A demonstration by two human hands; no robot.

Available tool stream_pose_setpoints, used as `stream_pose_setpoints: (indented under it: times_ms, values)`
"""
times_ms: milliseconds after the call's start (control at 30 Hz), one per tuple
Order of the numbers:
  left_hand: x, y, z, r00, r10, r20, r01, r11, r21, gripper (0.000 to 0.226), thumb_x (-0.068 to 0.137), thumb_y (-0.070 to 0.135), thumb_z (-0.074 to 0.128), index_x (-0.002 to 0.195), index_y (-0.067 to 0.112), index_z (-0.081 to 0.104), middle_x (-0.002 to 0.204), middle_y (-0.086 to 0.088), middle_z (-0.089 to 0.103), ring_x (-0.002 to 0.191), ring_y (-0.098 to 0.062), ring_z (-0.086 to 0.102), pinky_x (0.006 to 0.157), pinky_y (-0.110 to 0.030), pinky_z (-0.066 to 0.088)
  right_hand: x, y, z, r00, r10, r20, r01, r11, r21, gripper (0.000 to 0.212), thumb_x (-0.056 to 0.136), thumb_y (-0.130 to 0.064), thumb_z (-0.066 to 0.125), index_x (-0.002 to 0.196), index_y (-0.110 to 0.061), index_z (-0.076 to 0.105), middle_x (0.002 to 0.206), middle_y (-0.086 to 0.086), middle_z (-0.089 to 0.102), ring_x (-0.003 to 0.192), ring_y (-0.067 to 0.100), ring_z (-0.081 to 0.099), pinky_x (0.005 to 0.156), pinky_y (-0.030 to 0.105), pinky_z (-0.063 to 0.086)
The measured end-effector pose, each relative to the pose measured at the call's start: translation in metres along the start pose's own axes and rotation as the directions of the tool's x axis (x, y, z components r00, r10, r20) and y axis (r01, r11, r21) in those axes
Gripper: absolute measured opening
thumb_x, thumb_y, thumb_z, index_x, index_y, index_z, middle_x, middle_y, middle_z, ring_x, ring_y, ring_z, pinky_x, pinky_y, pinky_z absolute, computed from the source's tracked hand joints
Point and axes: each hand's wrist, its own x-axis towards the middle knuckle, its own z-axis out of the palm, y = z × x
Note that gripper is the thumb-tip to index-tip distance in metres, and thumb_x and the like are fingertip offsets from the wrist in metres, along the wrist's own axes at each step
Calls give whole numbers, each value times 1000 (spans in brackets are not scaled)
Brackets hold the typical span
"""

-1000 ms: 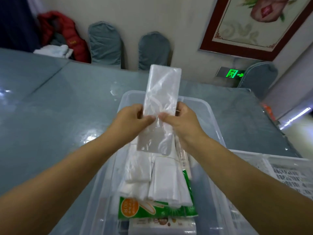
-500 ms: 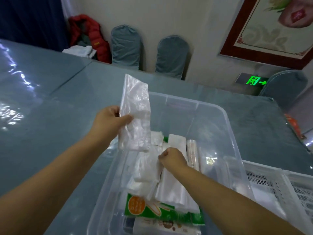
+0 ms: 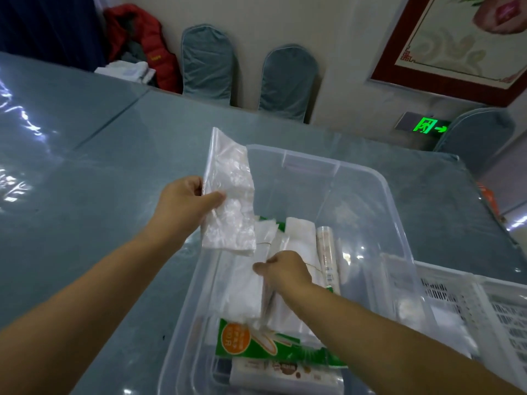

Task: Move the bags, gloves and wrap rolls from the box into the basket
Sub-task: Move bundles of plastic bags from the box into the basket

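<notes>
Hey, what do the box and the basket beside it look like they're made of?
The box looks like clear, glossy hard plastic: its contents and the table show through its walls. The basket looks like white, matte moulded plastic, with slotted walls. Neither is certain.

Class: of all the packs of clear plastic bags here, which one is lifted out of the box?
The crinkled clear pack pinched in the left hand; the others lie inside the box.

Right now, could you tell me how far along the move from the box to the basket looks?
Early stage. Done: the white basket seems to hold a few pale items, though they are blurred. In hand: the left hand holds a clear bag pack above the box rim, and the right hand grips another bag in the clear box. Left: folded bags, a green glove pack and a wrap roll.
</notes>
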Motion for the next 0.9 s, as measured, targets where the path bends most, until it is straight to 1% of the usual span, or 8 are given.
stream_pose_setpoints:
  times_ms: [67,133,267,467,533,700,800,900]
  values:
    - [0,0,1,1000,0,5,0,1000,24,6,74,12,71,73,15,66,61,4,69,51,-5,65,42,-14,45,-11,14,10,998,5,-58,-12,994,-113,28,71,-49,65,77,-22,62,89,0,64,88,23,58,81,38,50]
    - [1,2,2,1000,23,8,-24,998,63,9,75,12,71,70,17,65,61,5,67,47,-1,62,41,-13,43,-18,21,21,978,-36,-207,-8,978,-207,30,72,-50,63,84,-23,60,94,-1,59,92,22,52,85,38,46]
    - [-1,6,2,997,77,30,-80,989,127,16,74,11,70,65,21,63,56,9,64,44,3,59,38,-9,38,-17,13,35,931,40,-362,-101,984,-149,54,72,-50,64,112,-17,47,119,3,52,112,25,45,96,37,33]
    - [-2,7,0,990,119,75,-130,978,163,17,75,14,70,64,25,62,53,15,65,48,4,61,39,-7,39,-12,5,39,948,102,-300,-170,963,-209,73,64,-62,66,115,-14,44,123,7,49,115,28,42,97,37,32]
    - [-4,7,0,988,133,76,-144,974,174,19,75,15,70,62,26,61,52,23,63,47,5,59,38,-7,37,-11,0,36,949,116,-293,-178,965,-195,69,64,-58,69,113,-15,45,121,5,52,112,27,45,93,37,34]
    - [-4,8,-3,988,138,64,-148,967,208,15,75,19,70,65,24,61,59,10,64,49,6,59,38,-7,37,-13,-2,38,962,38,-270,-85,983,-166,53,69,-47,70,109,-19,51,110,2,60,103,26,52,88,36,38]
    - [-6,10,-4,986,144,79,-159,958,238,15,76,20,69,66,26,60,63,11,64,50,6,59,38,-8,38,-15,1,35,978,-3,-207,3,1000,-1,46,70,-39,72,106,-18,52,105,1,63,93,23,59,83,35,49]
    - [-7,14,-4,983,162,85,-180,938,297,19,75,21,68,61,25,56,55,11,59,44,4,56,37,-10,34,-18,2,22,983,-50,-179,62,996,65,39,70,-33,74,94,-21,45,95,-1,59,82,19,57,70,31,46]
